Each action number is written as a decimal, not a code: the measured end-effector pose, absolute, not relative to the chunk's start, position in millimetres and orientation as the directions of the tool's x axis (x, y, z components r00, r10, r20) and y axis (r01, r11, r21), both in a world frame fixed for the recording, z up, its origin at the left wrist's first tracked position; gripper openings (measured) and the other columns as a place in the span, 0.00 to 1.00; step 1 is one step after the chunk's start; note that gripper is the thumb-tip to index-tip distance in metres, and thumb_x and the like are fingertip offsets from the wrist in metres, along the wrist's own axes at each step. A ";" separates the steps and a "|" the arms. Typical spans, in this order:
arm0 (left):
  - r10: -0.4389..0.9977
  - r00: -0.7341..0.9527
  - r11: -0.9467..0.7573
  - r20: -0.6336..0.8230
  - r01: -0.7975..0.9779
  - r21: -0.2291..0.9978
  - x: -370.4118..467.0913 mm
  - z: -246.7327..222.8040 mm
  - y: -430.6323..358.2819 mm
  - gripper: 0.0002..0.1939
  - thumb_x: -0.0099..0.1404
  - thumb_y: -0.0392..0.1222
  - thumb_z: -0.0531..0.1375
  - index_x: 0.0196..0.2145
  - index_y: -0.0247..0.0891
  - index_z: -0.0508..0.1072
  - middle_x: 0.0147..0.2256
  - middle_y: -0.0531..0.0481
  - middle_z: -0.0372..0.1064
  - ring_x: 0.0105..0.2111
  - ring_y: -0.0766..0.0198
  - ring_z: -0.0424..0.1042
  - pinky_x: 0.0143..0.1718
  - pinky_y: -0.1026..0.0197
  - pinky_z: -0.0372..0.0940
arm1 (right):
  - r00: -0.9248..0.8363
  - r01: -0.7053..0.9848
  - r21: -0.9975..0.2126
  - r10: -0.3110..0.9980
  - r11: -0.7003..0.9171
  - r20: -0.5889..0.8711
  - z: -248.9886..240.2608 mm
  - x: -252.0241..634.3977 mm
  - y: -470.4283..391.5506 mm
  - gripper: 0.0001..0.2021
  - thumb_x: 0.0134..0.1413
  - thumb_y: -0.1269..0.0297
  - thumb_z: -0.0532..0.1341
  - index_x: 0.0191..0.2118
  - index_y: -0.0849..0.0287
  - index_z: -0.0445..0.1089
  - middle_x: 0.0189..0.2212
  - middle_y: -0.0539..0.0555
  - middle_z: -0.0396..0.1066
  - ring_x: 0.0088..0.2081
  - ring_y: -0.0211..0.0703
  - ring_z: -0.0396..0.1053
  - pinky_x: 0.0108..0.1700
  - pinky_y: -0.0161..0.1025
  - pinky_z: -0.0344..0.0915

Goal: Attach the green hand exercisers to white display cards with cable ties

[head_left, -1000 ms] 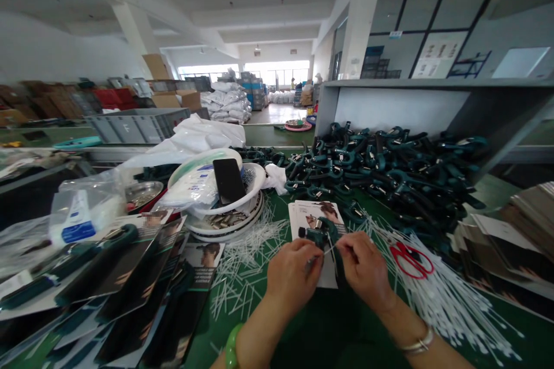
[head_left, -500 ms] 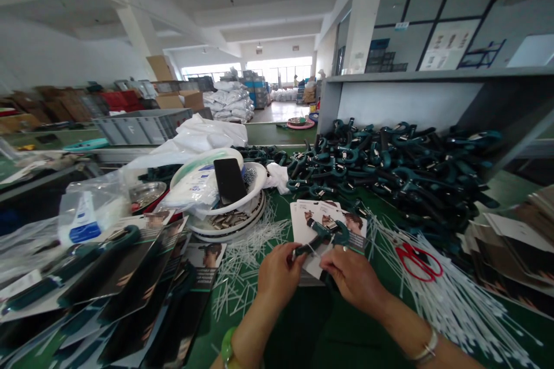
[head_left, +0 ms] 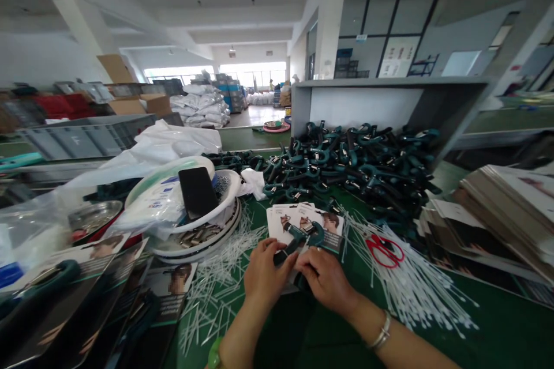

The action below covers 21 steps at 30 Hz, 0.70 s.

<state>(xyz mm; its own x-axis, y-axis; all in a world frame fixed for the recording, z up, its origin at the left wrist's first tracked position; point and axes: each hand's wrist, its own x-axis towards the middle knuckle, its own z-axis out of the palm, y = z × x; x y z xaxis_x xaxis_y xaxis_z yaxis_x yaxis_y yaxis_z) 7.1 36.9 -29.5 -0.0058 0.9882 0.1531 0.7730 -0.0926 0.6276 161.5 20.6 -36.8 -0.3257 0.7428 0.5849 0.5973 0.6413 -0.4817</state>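
Note:
My left hand [head_left: 265,274] is closed around the black handle of a dark green hand tool [head_left: 317,234] with a curved, hook-like jaw. This tool lies over a white printed backing card [head_left: 277,222] with other cards under it. My right hand [head_left: 326,278] is closed in a pinch beside the tool's handle, close to my left fingertips. A thin white cable tie runs to those right fingers, mostly hidden now. Below the right fingers, a dark part of the tool shows. Loose cable ties [head_left: 216,285] lie to the left of my hands.
A heap of similar tools [head_left: 346,161] fills the back. Red-handled scissors [head_left: 385,251] rest on a fanned bundle of cable ties [head_left: 415,288] at right. Stacked cards [head_left: 511,207] stand far right. Carded tools [head_left: 43,311] pile up at left, near tubs holding a phone [head_left: 198,193].
The view has turned to the right, so everything appears further left. Both hands stay at the tool on the card, and the white strip between them shows less clearly.

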 end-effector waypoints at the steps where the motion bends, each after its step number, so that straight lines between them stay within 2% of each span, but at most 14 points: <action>1: 0.988 -0.013 -0.087 0.155 0.782 0.617 7.7 -29.0 36.7 0.15 0.59 0.53 0.56 0.38 0.45 0.74 0.48 0.48 0.66 0.47 0.53 0.65 0.44 0.54 0.62 | -0.313 0.604 -0.484 0.747 0.633 0.587 -36.4 159.1 20.2 0.11 0.60 0.66 0.50 0.29 0.58 0.64 0.25 0.52 0.68 0.30 0.39 0.64 0.34 0.36 0.60; 7: 0.988 0.013 -0.102 0.153 0.804 0.586 3.9 -29.1 37.8 0.13 0.60 0.52 0.56 0.37 0.46 0.75 0.44 0.50 0.69 0.45 0.56 0.66 0.42 0.57 0.62 | -0.316 0.616 -0.486 0.760 0.620 0.568 -28.8 156.3 14.7 0.10 0.59 0.66 0.51 0.29 0.58 0.64 0.25 0.51 0.68 0.30 0.40 0.65 0.33 0.36 0.61; 10: 0.988 -0.008 -0.085 0.154 0.807 0.585 -0.6 -31.3 37.3 0.13 0.59 0.53 0.57 0.37 0.47 0.75 0.42 0.50 0.69 0.43 0.57 0.67 0.40 0.59 0.61 | -0.222 0.754 -0.455 0.835 0.474 0.503 -24.8 202.1 16.7 0.10 0.60 0.64 0.50 0.31 0.57 0.66 0.28 0.53 0.69 0.32 0.41 0.67 0.34 0.36 0.62; 11: 0.986 -0.023 -0.078 0.166 0.812 0.578 -1.2 -32.1 36.3 0.14 0.59 0.54 0.57 0.38 0.46 0.75 0.40 0.50 0.69 0.43 0.57 0.67 0.39 0.60 0.61 | -0.133 0.855 -0.387 0.868 0.345 0.479 -24.6 224.4 18.4 0.10 0.59 0.64 0.50 0.34 0.58 0.67 0.31 0.56 0.70 0.34 0.43 0.67 0.35 0.38 0.63; 12: 0.982 -0.035 -0.077 0.183 0.822 0.565 -1.2 -32.8 35.0 0.15 0.59 0.54 0.56 0.38 0.46 0.75 0.39 0.49 0.69 0.42 0.57 0.67 0.39 0.60 0.61 | -0.080 0.941 -0.268 0.905 0.207 0.418 -25.3 247.7 20.4 0.09 0.57 0.65 0.52 0.36 0.60 0.68 0.33 0.59 0.71 0.35 0.47 0.68 0.37 0.41 0.63; 14: 0.973 -0.050 -0.078 0.224 0.848 0.525 0.3 -33.5 31.7 0.15 0.60 0.55 0.56 0.38 0.45 0.75 0.37 0.48 0.69 0.40 0.57 0.68 0.38 0.59 0.60 | -0.014 1.000 0.020 0.982 0.010 0.186 -28.6 289.2 24.4 0.08 0.54 0.67 0.54 0.35 0.63 0.69 0.31 0.62 0.72 0.36 0.54 0.69 0.37 0.46 0.62; 15: 0.970 -0.056 -0.074 0.237 0.861 0.504 1.6 -33.5 30.1 0.16 0.59 0.55 0.56 0.37 0.45 0.75 0.35 0.48 0.69 0.39 0.57 0.68 0.37 0.59 0.60 | -0.002 0.999 0.050 0.989 -0.005 0.146 -30.5 304.4 26.0 0.08 0.51 0.71 0.55 0.36 0.64 0.70 0.31 0.63 0.72 0.36 0.57 0.69 0.35 0.46 0.62; 18: 0.956 -0.049 -0.099 0.290 0.876 0.473 6.0 -30.7 26.8 0.15 0.59 0.54 0.57 0.36 0.44 0.75 0.36 0.48 0.69 0.39 0.56 0.67 0.38 0.57 0.60 | -0.018 0.990 0.136 1.000 0.017 0.005 -32.1 322.9 28.2 0.18 0.48 0.79 0.52 0.45 0.63 0.68 0.34 0.63 0.73 0.39 0.57 0.70 0.34 0.44 0.62; 21: 0.926 0.030 -0.216 0.376 0.860 0.463 10.5 -22.9 26.5 0.13 0.60 0.50 0.57 0.39 0.45 0.74 0.43 0.47 0.67 0.43 0.56 0.66 0.43 0.55 0.59 | 0.006 0.989 0.148 0.996 0.007 -0.085 -20.5 318.3 26.7 0.19 0.49 0.78 0.49 0.47 0.64 0.66 0.36 0.64 0.73 0.39 0.57 0.71 0.36 0.44 0.62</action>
